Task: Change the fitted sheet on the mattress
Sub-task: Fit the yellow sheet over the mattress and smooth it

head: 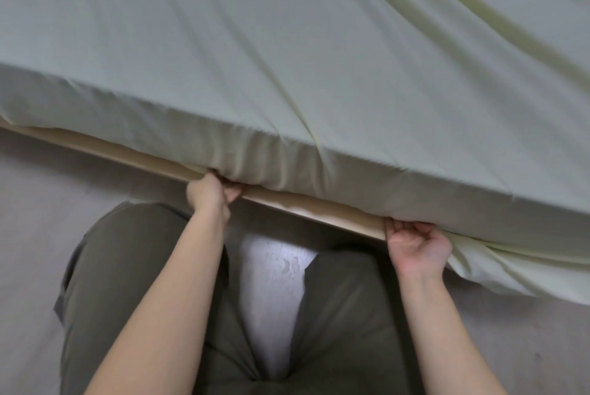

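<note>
Down at the lower edge of the bed, the fingers point(235, 192) of the left hand point(212, 195) are curled tight round a gathered bunch of the pale green sheet point(287, 75), with the knuckles turned up and the fingertips tucked under the cloth, out of sight. The bunch sits right where the sheet meets the wooden bed frame point(319, 214), and folds fan upward from the grip across the side of the bed.

Further right, the fingers point(426, 230) of the right hand point(416, 249) are bent over the upturned palm, closing on the hem of the same sheet; the thumb lies against the end of the visible wooden rail. Past this hand the sheet is not tucked in: a loose flap point(510, 270) hangs down below the frame line in soft folds.

Both bare forearms reach forward from the bottom of the view, well apart. The sheet is spread over the whole top and near side of the mattress, which is hidden beneath it; long creases run across the top, with a deeper ridge at the upper right. Below the arms are the person's olive trousers point(127, 267), knees apart, over a pale grey floor point(48, 203).
</note>
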`<control>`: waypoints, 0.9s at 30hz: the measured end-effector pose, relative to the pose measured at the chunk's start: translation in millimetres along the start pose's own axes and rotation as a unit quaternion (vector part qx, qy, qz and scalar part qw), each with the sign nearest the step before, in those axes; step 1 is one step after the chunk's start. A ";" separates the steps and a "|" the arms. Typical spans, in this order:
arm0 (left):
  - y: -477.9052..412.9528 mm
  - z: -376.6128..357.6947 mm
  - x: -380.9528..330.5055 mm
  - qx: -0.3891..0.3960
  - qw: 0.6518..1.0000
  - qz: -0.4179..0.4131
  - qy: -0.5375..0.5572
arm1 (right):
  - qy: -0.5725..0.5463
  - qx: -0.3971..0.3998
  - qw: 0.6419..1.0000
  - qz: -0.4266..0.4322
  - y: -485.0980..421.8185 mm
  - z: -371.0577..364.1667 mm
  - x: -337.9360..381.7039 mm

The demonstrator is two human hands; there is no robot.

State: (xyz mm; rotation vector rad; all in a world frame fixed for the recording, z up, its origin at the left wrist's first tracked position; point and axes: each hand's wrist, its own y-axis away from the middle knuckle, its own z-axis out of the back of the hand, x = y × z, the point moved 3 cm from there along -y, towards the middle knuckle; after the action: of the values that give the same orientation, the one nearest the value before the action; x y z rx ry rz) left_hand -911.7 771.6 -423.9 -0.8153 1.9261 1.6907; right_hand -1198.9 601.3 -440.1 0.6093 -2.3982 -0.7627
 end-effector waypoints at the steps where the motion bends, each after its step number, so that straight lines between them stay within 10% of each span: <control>1: -5.0 7.7 -7.3 -0.025 0.999 -0.035 0.001 | 0.005 0.003 1.000 0.002 -0.4 0.8 -0.4; 7: -19.5 8.2 -37.6 0.049 0.984 0.032 0.170 | 0.012 0.016 1.000 0.009 -1.0 2.1 -1.9; 22: 7.5 -2.3 3.1 -0.051 0.993 -0.016 0.105 | 0.013 0.011 1.000 0.000 1.0 2.6 2.8; 27: 42.8 -28.7 62.7 0.125 0.984 0.094 0.083 | 0.013 -0.014 1.000 -0.014 -0.1 1.4 3.8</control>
State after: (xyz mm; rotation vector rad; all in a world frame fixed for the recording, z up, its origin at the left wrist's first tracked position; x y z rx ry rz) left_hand -985.1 737.8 -431.0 -0.7166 2.3368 1.4788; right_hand -1202.6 599.7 -439.7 0.6384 -2.3550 -0.7940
